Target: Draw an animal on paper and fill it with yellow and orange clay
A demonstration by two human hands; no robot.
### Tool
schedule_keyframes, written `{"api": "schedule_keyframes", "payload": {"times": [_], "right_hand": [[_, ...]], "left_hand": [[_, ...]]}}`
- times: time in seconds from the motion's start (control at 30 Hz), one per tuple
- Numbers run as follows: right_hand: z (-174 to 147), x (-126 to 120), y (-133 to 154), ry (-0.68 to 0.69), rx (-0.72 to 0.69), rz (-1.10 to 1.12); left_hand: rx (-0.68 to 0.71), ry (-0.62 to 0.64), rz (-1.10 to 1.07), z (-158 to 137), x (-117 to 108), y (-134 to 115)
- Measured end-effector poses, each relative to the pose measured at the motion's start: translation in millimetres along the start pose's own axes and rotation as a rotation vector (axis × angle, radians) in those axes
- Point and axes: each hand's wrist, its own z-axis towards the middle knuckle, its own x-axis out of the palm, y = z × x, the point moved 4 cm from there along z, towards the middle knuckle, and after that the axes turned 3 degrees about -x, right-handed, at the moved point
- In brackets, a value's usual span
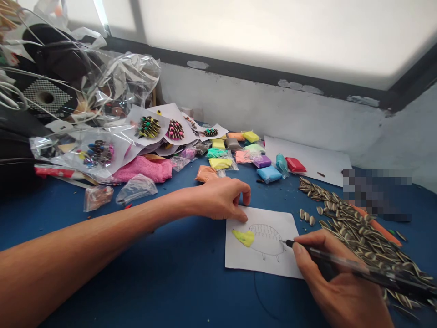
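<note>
My right hand (336, 273) is closed around a black pen (327, 262). The pen's tip meets the right end of a drawn animal on a small white sheet of paper (239, 259). Pen lines give the animal a rounded body, short legs and rows of small marks on its back. Flattened yellow-green clay (244, 237) covers its pointed head at the left. At the sheet's top left corner rests my left hand (227, 198), thumb stretched down onto the paper and fingers curved, a gap showing between them.
Sunflower seeds (362, 237) lie heaped at the right. Wrapped clay packs (269, 173) in several colours sit behind the sheet. Farther left are paper pieces with seed-and-clay animals (149, 127), a pink cloth (143, 168) and plastic bags (128, 77). A blank white sheet (314, 159) lies by the wall.
</note>
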Motion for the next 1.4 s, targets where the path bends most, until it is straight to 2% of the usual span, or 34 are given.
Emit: {"api": "schedule_keyframes", "payload": {"times": [0.5, 0.77, 1.4], "right_hand": [[-4, -2, 0, 0.005, 0.008, 0.032], [-2, 7, 18, 0.039, -0.085, 0.173], [2, 15, 24, 0.105, -0.125, 0.214]], "left_hand": [[-0.010, 0.003, 0.001, 0, -1, 0], [-0.013, -0.006, 0.014, 0, -1, -2], [-0.009, -0.018, 0.034, 0, -2, -3]]}}
